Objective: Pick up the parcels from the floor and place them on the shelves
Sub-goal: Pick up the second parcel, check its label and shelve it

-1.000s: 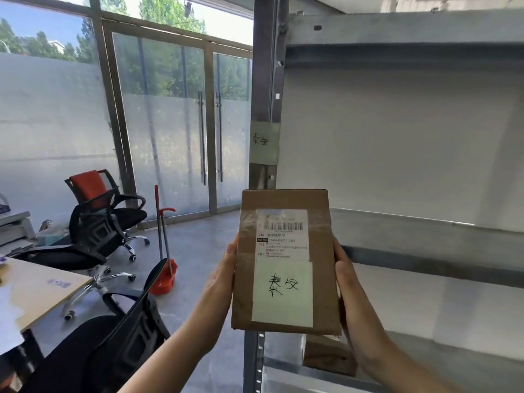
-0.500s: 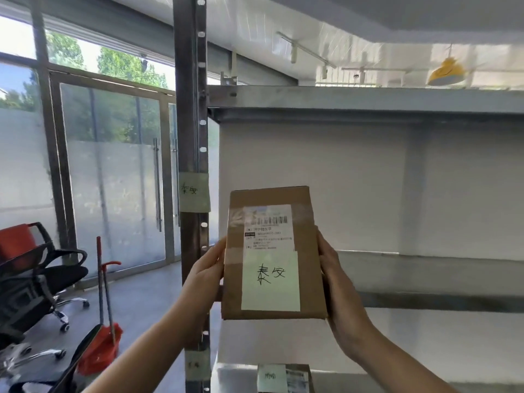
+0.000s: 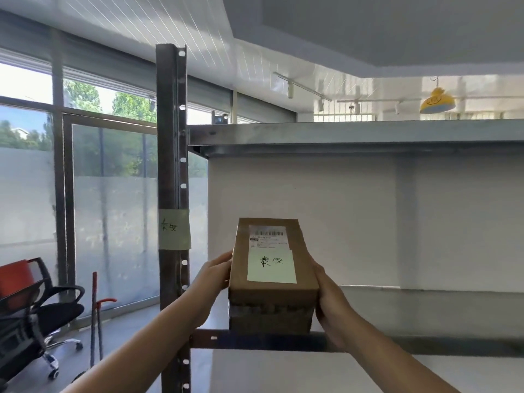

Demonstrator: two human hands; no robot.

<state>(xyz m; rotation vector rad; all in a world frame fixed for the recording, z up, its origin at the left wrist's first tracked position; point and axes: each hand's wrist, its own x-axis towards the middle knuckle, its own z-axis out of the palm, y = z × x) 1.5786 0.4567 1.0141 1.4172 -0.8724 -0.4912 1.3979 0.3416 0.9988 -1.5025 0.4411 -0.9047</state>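
Brown cardboard parcel (image 3: 273,275) clamped between both bare hands at the grey metal shelf (image 3: 425,343) front edge.
Left hand (image 3: 214,282) was pressed flat on its left side, right hand (image 3: 330,300) wrapped on its right; contact with the shelf could not be confirmed. Its pale handwritten note (image 3: 271,265) faced up; a matching note (image 3: 173,229) was taped on the dark perforated upright (image 3: 171,165) just left.
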